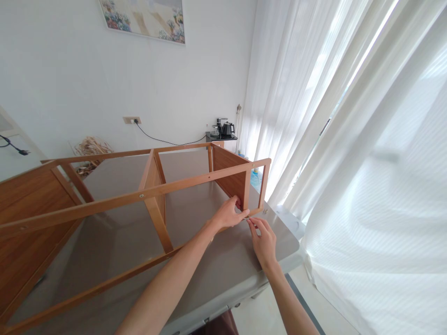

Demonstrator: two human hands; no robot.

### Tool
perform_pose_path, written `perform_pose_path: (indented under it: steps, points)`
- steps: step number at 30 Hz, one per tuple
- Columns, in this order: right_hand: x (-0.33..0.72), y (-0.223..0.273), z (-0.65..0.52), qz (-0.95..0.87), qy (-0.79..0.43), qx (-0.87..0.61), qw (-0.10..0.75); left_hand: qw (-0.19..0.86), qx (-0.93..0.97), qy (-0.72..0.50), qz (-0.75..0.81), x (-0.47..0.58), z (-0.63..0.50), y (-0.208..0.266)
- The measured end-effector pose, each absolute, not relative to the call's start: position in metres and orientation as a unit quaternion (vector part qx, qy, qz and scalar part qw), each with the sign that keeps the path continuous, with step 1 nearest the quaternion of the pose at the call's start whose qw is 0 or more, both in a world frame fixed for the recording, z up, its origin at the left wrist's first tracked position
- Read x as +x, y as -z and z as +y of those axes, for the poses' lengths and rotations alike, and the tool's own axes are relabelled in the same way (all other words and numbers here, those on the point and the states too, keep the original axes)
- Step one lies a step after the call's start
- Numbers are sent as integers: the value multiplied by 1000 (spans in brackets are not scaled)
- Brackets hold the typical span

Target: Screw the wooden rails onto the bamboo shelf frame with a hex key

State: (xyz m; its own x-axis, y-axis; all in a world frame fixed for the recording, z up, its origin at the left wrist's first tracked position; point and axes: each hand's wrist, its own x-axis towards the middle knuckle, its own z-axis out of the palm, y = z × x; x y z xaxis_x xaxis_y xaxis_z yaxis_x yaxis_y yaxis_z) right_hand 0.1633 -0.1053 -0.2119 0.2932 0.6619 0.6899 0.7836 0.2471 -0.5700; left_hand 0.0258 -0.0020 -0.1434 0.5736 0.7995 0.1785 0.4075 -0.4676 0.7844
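A brown wooden shelf frame (179, 185) lies on its side across the grey table. At its right end, my left hand (228, 213) grips the lower corner, thumb in front and fingers curled behind the wood. Just right of it, my right hand (263, 238) pinches a thin metal rod (247, 218), perhaps a hex key, against the same corner. Fingers and thumb cover most of the rod. A few small metal screws (265, 211) rest on the table beyond my right hand.
The grey table (223, 253) ends at a rounded corner on the right. White curtains (370, 200) hang beside it. A black kettle (228, 128) stands on a small stand behind, its cord (164, 140) running to a wall socket. Dried stalks (91, 146) lie at back left.
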Motion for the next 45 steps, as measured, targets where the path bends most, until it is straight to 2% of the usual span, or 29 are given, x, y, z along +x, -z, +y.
perform_pose_path:
  steps: [18, 27, 31, 45]
  points:
    - [167, 203, -112, -507, -110, -659, 544, 309, 818, -274, 401, 26, -9, 133]
    - [179, 213, -105, -582, 121, -645, 481, 307, 820, -275, 398, 27, -7, 135]
    - [182, 216, -105, -610, 181, -635, 439, 310, 817, -279, 398, 27, -7, 136]
    - [193, 217, -105, -663, 164, -626, 376, 305, 821, -280, 393, 27, -8, 142]
